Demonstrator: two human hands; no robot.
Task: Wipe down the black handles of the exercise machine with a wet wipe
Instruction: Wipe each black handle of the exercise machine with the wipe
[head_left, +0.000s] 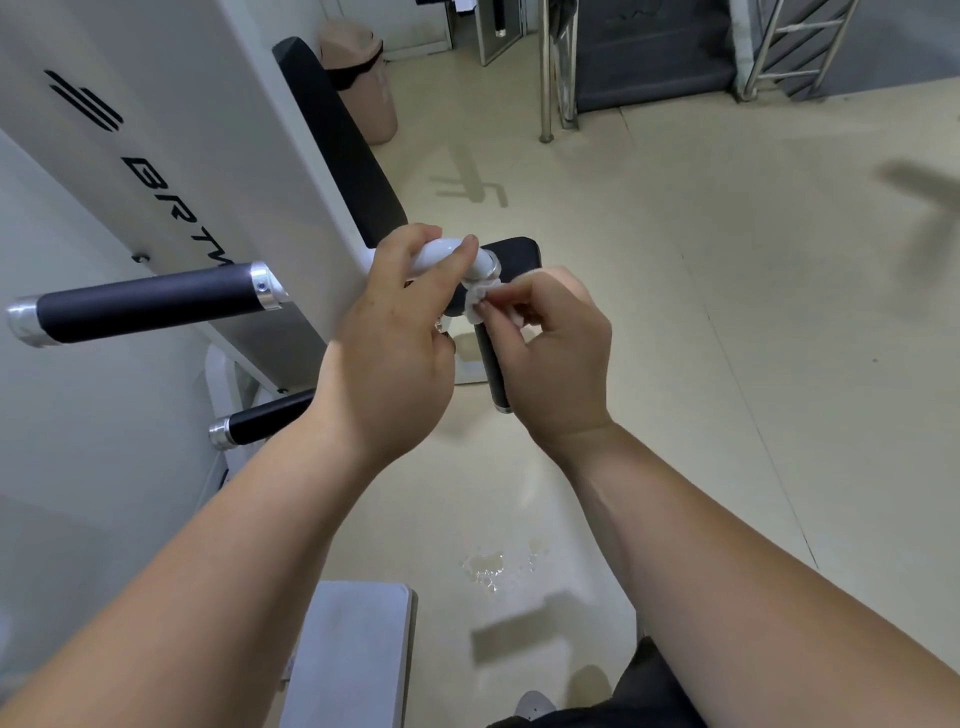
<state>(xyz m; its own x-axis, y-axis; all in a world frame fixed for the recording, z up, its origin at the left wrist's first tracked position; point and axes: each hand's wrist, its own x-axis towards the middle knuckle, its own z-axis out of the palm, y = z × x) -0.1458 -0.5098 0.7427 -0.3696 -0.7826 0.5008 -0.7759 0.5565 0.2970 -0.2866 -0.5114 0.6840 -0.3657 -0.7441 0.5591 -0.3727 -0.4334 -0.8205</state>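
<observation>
A white exercise machine (171, 130) stands at the left with several black handles. My left hand (395, 343) grips the white curved tube (434, 254) just above a black handle (491, 364) that hangs downward. My right hand (550, 343) pinches a crumpled white wet wipe (480, 299) against the top of that handle, right below its silver collar. A long black handle (145, 306) with silver end caps sticks out to the left. A shorter black handle (265, 418) shows below it, partly hidden by my left wrist.
Black seat pads (343, 140) run along the machine's edge. A beige bin (358, 78) stands behind it. Metal railings (779, 57) and a dark mat lie at the back right. A wet patch (485, 569) marks the beige floor. A grey plate (353, 649) lies below.
</observation>
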